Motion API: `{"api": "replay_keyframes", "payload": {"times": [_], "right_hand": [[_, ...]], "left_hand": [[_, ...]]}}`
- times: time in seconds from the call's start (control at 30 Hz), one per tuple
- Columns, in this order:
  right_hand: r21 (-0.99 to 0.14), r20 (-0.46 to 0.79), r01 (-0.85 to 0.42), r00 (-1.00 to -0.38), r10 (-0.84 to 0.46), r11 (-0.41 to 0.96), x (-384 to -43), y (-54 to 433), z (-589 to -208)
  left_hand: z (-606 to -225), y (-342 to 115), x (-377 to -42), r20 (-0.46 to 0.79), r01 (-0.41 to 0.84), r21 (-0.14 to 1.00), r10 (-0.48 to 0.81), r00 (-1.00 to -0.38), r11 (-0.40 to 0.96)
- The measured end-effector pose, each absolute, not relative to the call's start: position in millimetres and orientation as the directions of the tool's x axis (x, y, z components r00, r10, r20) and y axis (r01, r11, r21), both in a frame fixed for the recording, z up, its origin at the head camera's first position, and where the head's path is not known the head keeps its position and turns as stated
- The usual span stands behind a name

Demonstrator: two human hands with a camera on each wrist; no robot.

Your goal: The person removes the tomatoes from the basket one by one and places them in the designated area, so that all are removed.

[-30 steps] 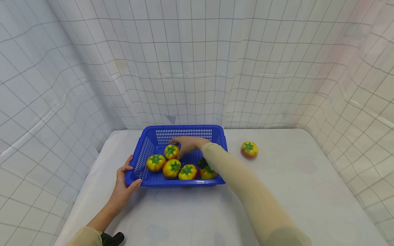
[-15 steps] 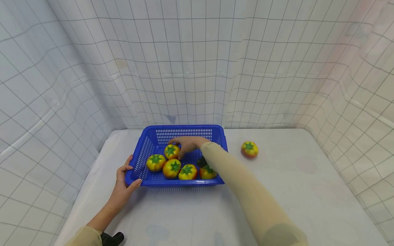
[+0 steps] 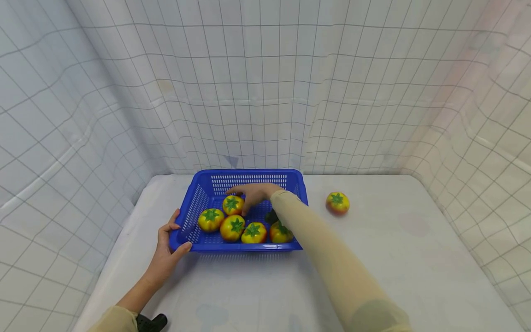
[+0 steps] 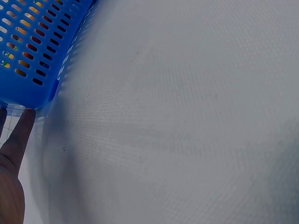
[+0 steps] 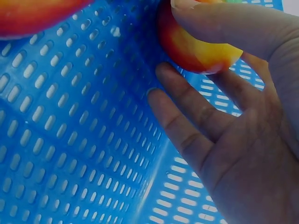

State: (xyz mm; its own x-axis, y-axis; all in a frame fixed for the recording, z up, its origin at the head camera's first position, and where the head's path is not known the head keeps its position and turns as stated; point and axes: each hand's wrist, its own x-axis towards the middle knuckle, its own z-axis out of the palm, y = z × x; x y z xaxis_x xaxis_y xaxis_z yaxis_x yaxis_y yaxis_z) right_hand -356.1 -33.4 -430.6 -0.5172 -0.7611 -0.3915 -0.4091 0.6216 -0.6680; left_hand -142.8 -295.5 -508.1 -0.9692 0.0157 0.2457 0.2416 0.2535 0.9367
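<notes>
My left hand [image 3: 162, 258] grips the near left corner of a blue plastic basket [image 3: 249, 247], thumb at the front rim and fingers along the left side. In the left wrist view, fingers [image 4: 21, 133] touch the basket's edge. Inside the basket, my right hand [image 3: 256, 193] holds a yellow-red persimmon [image 3: 233, 204] with a green leafy top. The right wrist view shows the thumb and fingers around that persimmon [image 5: 201, 51], while two fingers stretch out below it. Several similar persimmons [image 3: 232, 228] sit in the basket's left and front parts; the right forearm partly hides one persimmon [image 3: 280, 233].
Another persimmon [image 3: 338, 203] lies on the white-covered table [image 3: 394, 249], right of the basket. White cloth walls [image 3: 265, 92] with a grid pattern stand behind the table and at both sides. A dark device [image 3: 151, 322] sits at the left wrist.
</notes>
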Motion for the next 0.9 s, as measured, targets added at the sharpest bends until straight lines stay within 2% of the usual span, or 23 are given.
{"api": "replay_keyframes", "payload": {"times": [0.3,0.9], "right_hand": [[-0.72,-0.454,-0.308,-0.469,-0.758,0.621,-362.8,-33.3,-432.7],[-0.729,-0.452,-0.309,-0.454,-0.768,0.611,-361.2,-35.2,-434.0]], "left_hand": [[-509.6,-294.4,-141.7,0.266,0.266,0.948,0.025,-0.964,0.174],[-510.5,-294.8,-141.2,0.269,0.268,0.945,0.024,-0.963,0.188]]}}
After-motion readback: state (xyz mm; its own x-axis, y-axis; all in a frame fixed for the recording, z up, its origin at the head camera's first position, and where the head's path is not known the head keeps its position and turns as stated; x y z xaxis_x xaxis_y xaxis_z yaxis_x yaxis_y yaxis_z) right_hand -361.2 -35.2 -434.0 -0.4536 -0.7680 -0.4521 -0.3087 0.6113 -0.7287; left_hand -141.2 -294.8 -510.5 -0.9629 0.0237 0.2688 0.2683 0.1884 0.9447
